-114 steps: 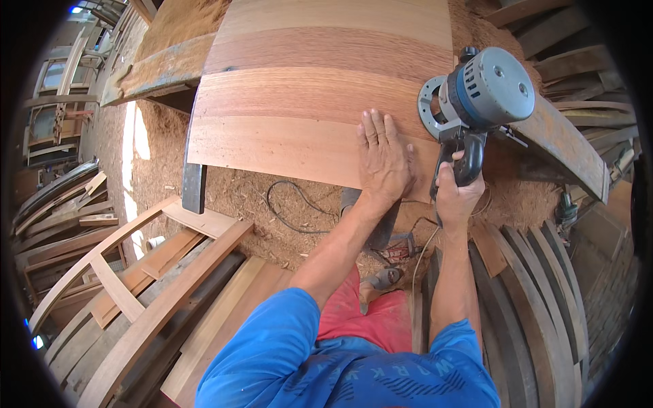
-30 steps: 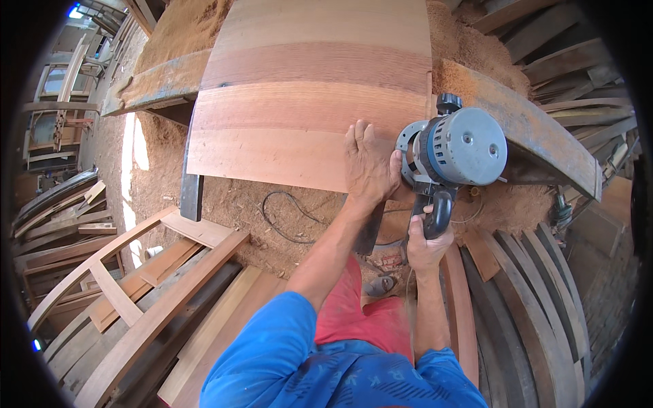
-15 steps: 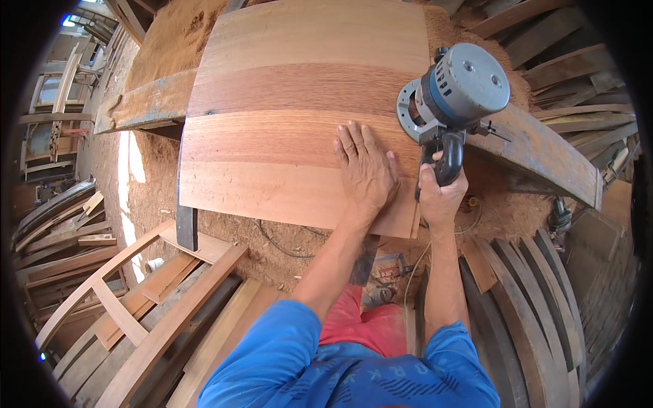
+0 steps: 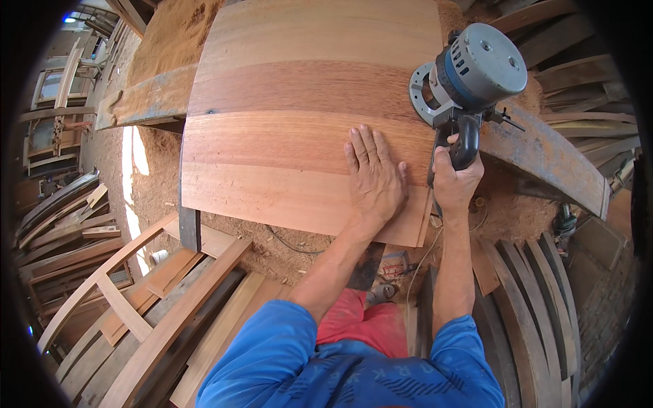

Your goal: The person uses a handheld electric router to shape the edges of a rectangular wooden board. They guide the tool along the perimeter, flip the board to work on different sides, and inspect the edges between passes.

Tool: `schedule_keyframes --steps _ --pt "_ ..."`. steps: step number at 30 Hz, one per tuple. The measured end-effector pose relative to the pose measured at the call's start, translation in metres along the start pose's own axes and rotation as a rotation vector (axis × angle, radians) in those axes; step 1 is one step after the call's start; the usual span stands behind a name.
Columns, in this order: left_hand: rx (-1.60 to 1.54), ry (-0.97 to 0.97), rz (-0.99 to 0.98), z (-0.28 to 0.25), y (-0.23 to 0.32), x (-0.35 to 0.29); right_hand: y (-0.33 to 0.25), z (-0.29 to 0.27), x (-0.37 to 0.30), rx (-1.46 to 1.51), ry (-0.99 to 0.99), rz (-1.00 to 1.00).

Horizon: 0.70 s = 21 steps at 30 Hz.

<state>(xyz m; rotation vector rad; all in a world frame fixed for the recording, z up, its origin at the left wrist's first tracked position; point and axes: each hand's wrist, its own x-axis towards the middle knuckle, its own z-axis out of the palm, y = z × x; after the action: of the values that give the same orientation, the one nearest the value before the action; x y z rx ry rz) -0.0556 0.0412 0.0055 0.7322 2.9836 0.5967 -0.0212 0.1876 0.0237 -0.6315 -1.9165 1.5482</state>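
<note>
A wide wooden panel point(image 4: 286, 136) of lighter and redder boards lies in front of me. On its right edge sits a router point(image 4: 476, 71) with a grey motor housing, a blue band and a round base plate. The black handle of the router is gripped by my right hand point(image 4: 457, 178), the fingers wrapped round it. My left hand point(image 4: 374, 178) rests flat on the panel near its front right corner, fingers stretched out, just left of the router. The router's bit is hidden by its base and the panel.
A sawdust-covered bench point(image 4: 160, 81) stands at the far left, and a worn plank point(image 4: 551, 156) runs out on the right. Curved wooden pieces point(image 4: 524, 306) lean at the lower right. A wooden frame point(image 4: 122, 306) lies on boards at the lower left. A cord point(image 4: 423, 262) trails below the panel.
The router and my right hand appear slightly farther right and a little higher. My left hand shows slightly farther right, still flat on the panel. The whole view has shifted a little.
</note>
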Motion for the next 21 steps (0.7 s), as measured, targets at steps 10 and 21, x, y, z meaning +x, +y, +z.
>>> schedule_keyframes --steps 10,21 --pt "-0.01 -0.007 0.002 0.0 -0.001 -0.001 0.0 0.004 0.013 0.009 -0.004 0.051" --pt "-0.006 -0.039 -0.005 0.002 -0.002 -0.001 0.004 0.008 0.029 -0.006 -0.01 0.021"
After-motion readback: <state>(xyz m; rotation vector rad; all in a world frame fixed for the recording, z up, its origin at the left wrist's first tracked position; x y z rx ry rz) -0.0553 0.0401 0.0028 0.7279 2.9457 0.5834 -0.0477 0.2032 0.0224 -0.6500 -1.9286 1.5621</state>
